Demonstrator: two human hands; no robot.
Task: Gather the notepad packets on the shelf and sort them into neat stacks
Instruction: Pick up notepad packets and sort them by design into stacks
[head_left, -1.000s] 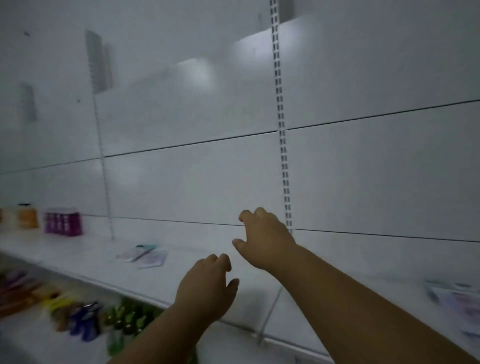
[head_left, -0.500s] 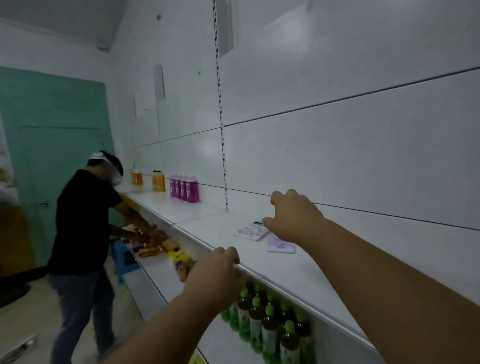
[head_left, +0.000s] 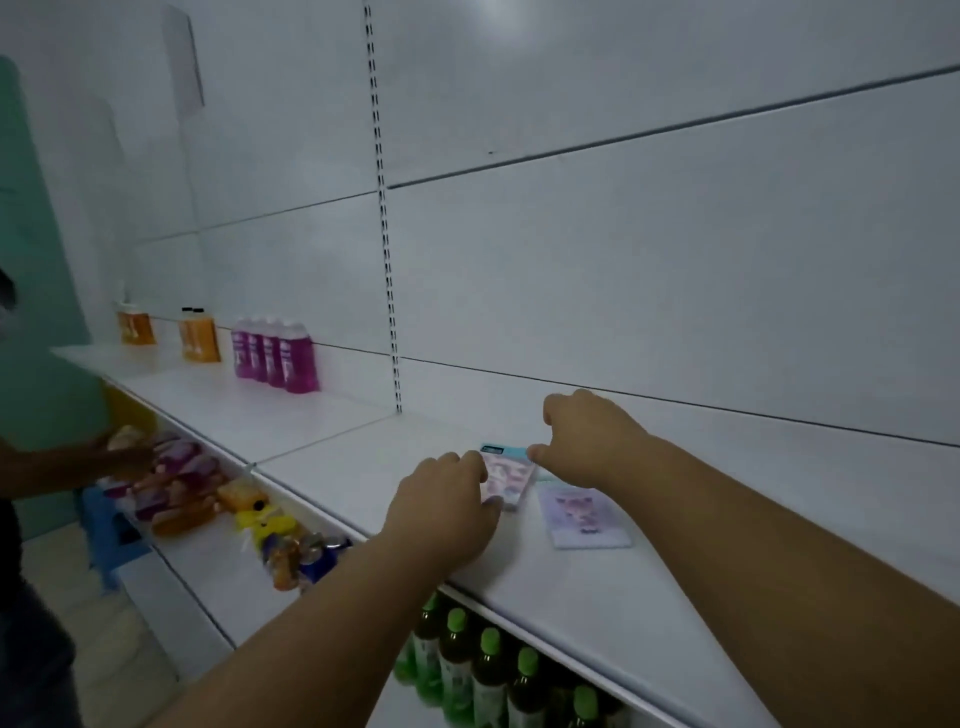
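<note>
Two notepad packets lie flat on the white shelf (head_left: 332, 415). The pink packet with a teal top strip (head_left: 511, 478) lies to the left of the lilac packet (head_left: 584, 517), close beside it. My left hand (head_left: 441, 512) grips the pink packet's left edge, with curled fingers over it and the thumb at its near corner. My right hand (head_left: 587, 441) is over the pink packet's far right corner with its thumb tip at the teal strip. Its curled fingers are hidden behind the knuckles. My right forearm passes over the lilac packet's right side.
Purple bottles (head_left: 275, 353) and orange bottles (head_left: 197, 338) stand further left on the same shelf. The shelf below holds green-capped bottles (head_left: 467, 660), cans and snack packs (head_left: 182, 488). Another person's arm (head_left: 67, 462) reaches into that lower shelf at the left. A blue stool (head_left: 106, 535) stands on the floor.
Both hands have come down from mid-air onto the pink packet. My view has swung back to the right and closer to the shelf, so the other person is mostly out of frame.
</note>
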